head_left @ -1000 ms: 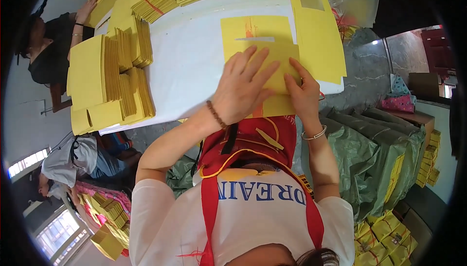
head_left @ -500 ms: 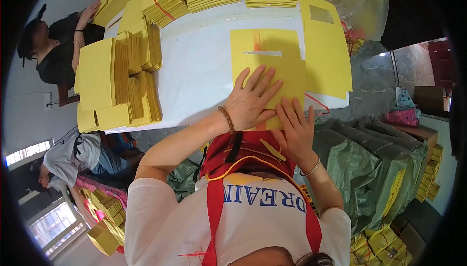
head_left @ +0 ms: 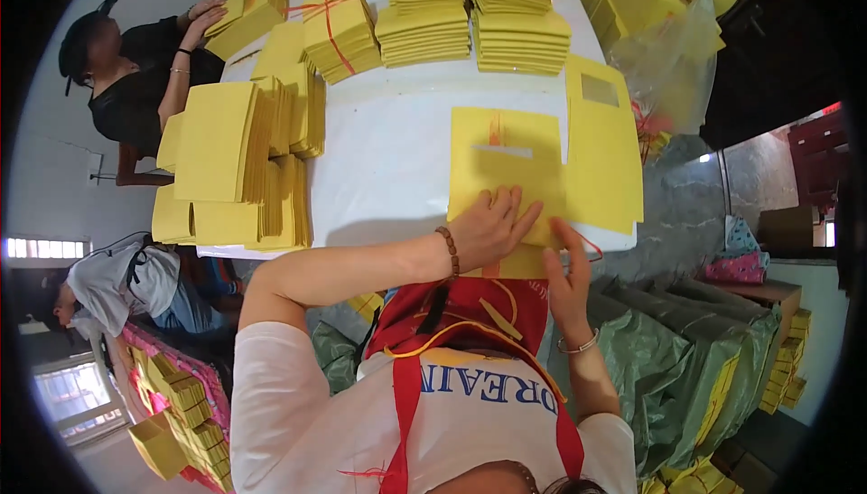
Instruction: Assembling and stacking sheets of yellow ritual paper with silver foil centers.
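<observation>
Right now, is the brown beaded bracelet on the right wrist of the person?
No, it is the left hand that wears the brown beaded bracelet, with its fingers resting on the yellow sheet.

Large blue capital letters (head_left: 492, 387), upside down, cross a white T-shirt (head_left: 316, 435); the red apron's (head_left: 411, 318) small pale lettering is unreadable.

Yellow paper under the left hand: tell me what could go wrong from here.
The yellow paper appears to reach the near edge of the white table, so its end might bend. The red cord beside the right hand could snag. The yellow stack at the table's left side might tip if bumped.
</observation>
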The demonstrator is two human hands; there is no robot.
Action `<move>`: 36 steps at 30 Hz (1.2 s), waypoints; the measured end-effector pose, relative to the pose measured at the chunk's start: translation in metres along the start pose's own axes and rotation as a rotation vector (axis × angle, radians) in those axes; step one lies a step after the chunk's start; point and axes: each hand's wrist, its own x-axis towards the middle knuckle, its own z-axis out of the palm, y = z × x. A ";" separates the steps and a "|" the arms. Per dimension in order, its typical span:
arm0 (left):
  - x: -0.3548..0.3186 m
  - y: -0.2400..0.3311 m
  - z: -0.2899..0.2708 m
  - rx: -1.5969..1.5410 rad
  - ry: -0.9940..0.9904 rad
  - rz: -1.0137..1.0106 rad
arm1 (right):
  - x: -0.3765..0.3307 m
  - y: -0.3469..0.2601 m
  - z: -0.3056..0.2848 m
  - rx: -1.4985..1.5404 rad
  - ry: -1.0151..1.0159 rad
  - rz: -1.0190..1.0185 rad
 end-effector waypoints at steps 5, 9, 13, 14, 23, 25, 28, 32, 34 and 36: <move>0.005 -0.017 0.001 -0.289 0.107 -0.126 | 0.005 0.004 0.003 0.244 0.390 -0.009; -0.004 -0.079 -0.044 -0.555 0.381 -0.451 | 0.006 0.010 0.003 0.246 0.341 0.030; -0.024 -0.149 -0.012 -0.354 0.419 -0.499 | 0.005 0.014 0.006 0.160 0.338 0.065; -0.029 -0.160 0.010 -0.273 0.350 -0.537 | 0.006 0.014 0.007 0.064 0.323 0.048; -0.043 -0.182 0.137 -0.109 -0.068 -0.413 | 0.000 0.009 0.016 0.013 0.225 0.077; -0.044 -0.178 0.143 -0.152 -0.057 -0.446 | 0.001 0.009 0.016 -0.001 0.201 0.079; -0.048 -0.174 0.149 -0.195 -0.071 -0.496 | 0.001 0.011 0.015 -0.022 0.193 0.078; -0.047 -0.177 0.154 -0.153 -0.085 -0.503 | 0.001 0.011 0.014 -0.100 0.214 0.031; -0.044 -0.180 0.150 -0.162 -0.090 -0.481 | 0.002 0.010 0.013 -0.152 0.222 0.016; -0.037 -0.185 0.137 -0.143 -0.242 -0.463 | 0.005 0.008 0.010 -0.160 0.227 -0.016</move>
